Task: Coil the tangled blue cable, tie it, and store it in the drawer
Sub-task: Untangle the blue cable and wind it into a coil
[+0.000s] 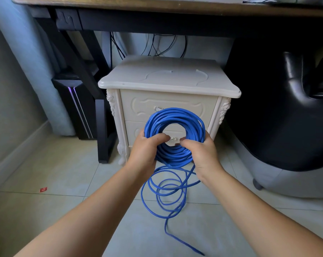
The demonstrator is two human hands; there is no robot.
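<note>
Left hand [147,145] grasps the lower-left arc of the glossy blue round-jacketed cable [175,117], fingers curled round the bundle into its centre hole, likely to pin the wound turns together; right hand [201,151] clasps the lower-right arc the same way, so the ring holds its shape for the next turn. Coil held upright in the air just before the cream carved wooden nightstand [168,80], both drawers [138,106] closed; many tight, fairly even turns, but a loose tangle of loops [166,190] hangs from its bottom onto the pale tiled floor [64,164], tail running toward the viewer; no tie visible on it.
</note>
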